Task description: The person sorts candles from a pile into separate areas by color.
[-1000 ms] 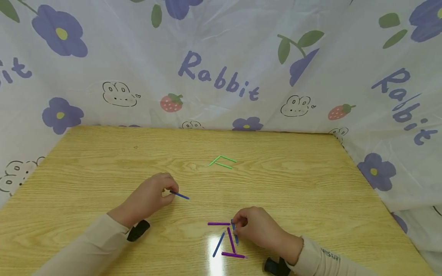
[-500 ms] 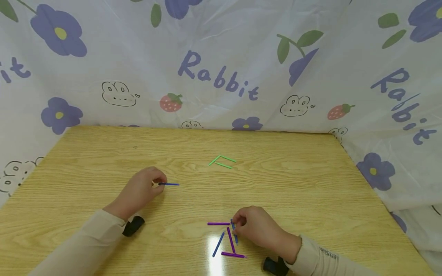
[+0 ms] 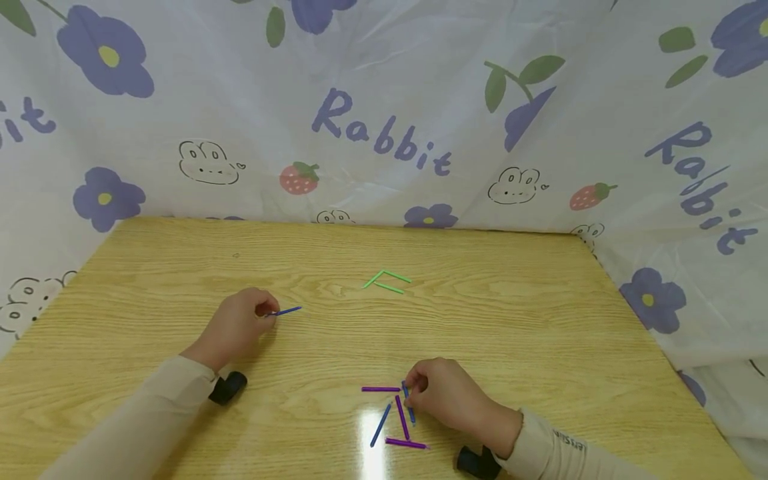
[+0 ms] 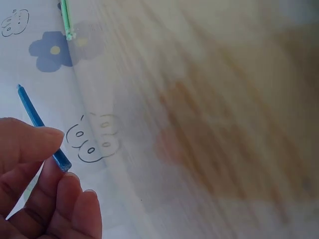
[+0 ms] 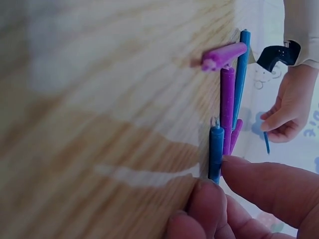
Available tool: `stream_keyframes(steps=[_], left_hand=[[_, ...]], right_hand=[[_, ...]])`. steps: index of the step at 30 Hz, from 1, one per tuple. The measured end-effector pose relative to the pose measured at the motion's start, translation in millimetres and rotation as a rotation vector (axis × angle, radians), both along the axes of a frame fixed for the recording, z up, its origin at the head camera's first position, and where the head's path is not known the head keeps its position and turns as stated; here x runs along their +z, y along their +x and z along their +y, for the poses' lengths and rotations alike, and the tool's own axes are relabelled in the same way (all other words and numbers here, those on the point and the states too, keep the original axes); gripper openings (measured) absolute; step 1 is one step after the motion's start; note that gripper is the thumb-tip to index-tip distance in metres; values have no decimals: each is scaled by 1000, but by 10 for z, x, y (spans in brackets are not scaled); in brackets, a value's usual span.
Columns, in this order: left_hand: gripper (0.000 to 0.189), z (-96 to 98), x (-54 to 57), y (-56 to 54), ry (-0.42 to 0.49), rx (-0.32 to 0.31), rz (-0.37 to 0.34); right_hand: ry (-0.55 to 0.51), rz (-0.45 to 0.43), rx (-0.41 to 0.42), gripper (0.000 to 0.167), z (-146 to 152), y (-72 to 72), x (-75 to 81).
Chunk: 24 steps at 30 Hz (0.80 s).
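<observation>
My left hand point(image 3: 237, 327) pinches a thin blue candle point(image 3: 291, 310) between thumb and fingers, held above the table's left middle. In the left wrist view that blue candle point(image 4: 31, 107) slants past the thumb. My right hand point(image 3: 450, 395) pinches a second blue candle point(image 3: 411, 415), seen standing against the wood in the right wrist view point(image 5: 216, 149). Beside it lie a purple candle point(image 3: 402, 418), another purple candle point(image 3: 381, 389) to the upper left, a third purple candle point(image 3: 405, 443) nearer me, and a slanted blue candle point(image 3: 381, 425). Fingers hide part of both held candles.
Three green candles point(image 3: 393, 275) lie farther back on the wooden table point(image 3: 510, 300), two of them meeting at a corner. A patterned cloth point(image 3: 384, 87) hangs behind the table and along its sides. Light glares on the near table surface.
My left hand has moved left and farther from me, carrying its blue candle, which has turned from slanting down-right to slanting up-right. The right hand and the candles around it stay put.
</observation>
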<state>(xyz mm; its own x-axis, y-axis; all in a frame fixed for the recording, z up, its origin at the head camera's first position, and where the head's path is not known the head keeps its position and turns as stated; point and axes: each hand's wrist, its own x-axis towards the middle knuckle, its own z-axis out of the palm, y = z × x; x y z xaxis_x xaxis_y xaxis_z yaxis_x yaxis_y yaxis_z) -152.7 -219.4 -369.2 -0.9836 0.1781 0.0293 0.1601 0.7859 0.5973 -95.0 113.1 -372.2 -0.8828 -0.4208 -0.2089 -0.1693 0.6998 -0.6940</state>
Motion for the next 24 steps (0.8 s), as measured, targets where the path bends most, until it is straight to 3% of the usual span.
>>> stream_keyframes(steps=[9,24], left_hand=[[4,-21,1,-101,-32,10,-57],[4,-78,8,-143,-52,29,-112]], right_hand=[[1,-1,-1,14,6,-8,-9],[5,-3,6,15,11,-25,-11]])
